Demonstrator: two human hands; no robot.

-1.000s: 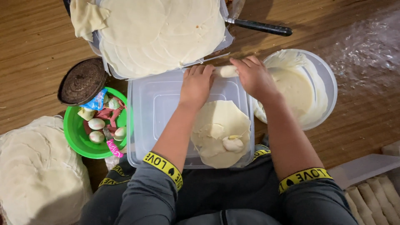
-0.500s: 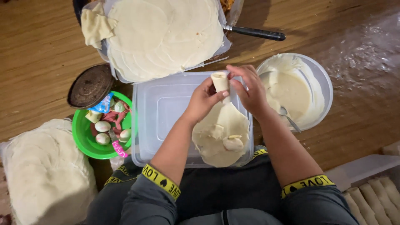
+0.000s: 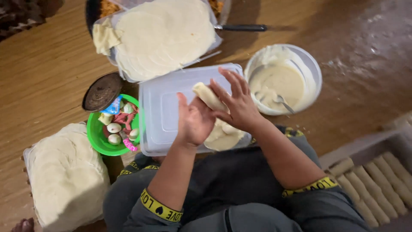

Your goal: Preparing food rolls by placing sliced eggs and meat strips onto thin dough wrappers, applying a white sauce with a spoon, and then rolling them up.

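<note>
Hands, left hand (image 3: 194,122) and right hand (image 3: 237,105), grip a pale rolled pastry wrapper (image 3: 209,97) between them, above the clear rectangular plastic lid (image 3: 165,109).

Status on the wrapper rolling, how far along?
Done: a row of pale finished rolls lies in the tray at lower right. In hand: the left hand and right hand hold one pale rolled wrapper between them above the clear plastic lid, where another flat wrapper lies. Left: the stack of round wrappers on top and the pale heap at lower left look unused.
</note>
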